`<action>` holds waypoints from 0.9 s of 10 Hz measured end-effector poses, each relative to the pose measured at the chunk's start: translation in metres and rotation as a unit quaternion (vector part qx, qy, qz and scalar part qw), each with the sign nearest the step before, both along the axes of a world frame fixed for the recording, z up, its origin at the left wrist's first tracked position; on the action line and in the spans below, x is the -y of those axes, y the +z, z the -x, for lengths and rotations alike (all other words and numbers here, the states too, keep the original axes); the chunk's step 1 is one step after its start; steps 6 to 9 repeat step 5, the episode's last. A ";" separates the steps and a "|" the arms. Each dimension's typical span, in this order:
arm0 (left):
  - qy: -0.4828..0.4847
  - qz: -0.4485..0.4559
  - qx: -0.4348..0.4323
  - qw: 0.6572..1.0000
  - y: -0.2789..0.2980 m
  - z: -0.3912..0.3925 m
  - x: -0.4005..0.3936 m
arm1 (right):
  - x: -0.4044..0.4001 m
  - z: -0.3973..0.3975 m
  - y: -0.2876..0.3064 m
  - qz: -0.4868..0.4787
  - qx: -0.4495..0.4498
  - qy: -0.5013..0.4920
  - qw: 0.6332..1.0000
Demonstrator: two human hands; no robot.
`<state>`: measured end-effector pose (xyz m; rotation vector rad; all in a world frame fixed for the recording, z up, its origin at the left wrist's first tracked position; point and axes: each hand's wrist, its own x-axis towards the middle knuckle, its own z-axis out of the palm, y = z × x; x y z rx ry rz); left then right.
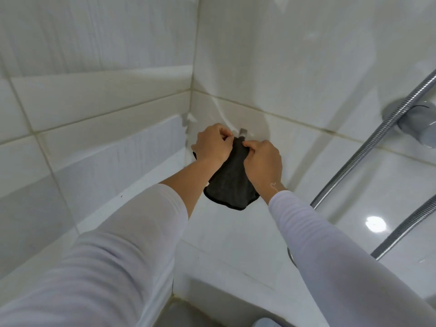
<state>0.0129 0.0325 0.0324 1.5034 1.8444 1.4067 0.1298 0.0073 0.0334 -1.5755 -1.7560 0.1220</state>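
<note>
Closest to the lens are the left sleeve [113, 244] and right sleeve [330, 244], both white and pushed up a bit, reaching out toward the shower corner. At the end of them the left hand [211, 143] and right hand [263, 161] are bunched right next to each other on a dark cloth [232, 185]. On both hands the fingers are curled in, with thumb and fingertips pinching the cloth's top edge. Nothing is spread or flat.

The cloth sits against the tiled wall [295, 67], close to where it meets the other wall, with its top right at a small metal hook [243, 132]. The rest of it droops below the wrists, above the back edge of the white ledge [224, 232]. My read is that both hands work the top edge because it takes two pinches to open a loop or fold enough to catch such a small hook. Whether it's going on or coming off, I honestly can't tell; the knuckles hide the contact point.

As for containers, there's not much. The hook is the only thing holding anything, and what it holds is the cloth. A grey rounded thing [266, 323] peeks in at the bottom edge. It might be a lid or a bottle top, but it's too cropped to say.

Off to the right, a shower hose [368, 147] runs down from the valve [415, 119], well apart from the hands.
</note>
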 end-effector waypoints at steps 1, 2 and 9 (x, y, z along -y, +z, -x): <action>-0.030 0.032 0.087 0.995 -0.011 -0.005 0.006 | 0.002 0.003 -0.006 0.009 -0.062 0.000 0.998; -0.060 0.052 0.181 0.980 -0.029 -0.014 0.018 | 0.010 0.007 -0.020 0.031 -0.134 0.018 0.990; 0.007 0.135 0.181 0.974 -0.132 -0.025 0.086 | 0.084 -0.044 -0.128 0.170 -0.096 0.044 0.980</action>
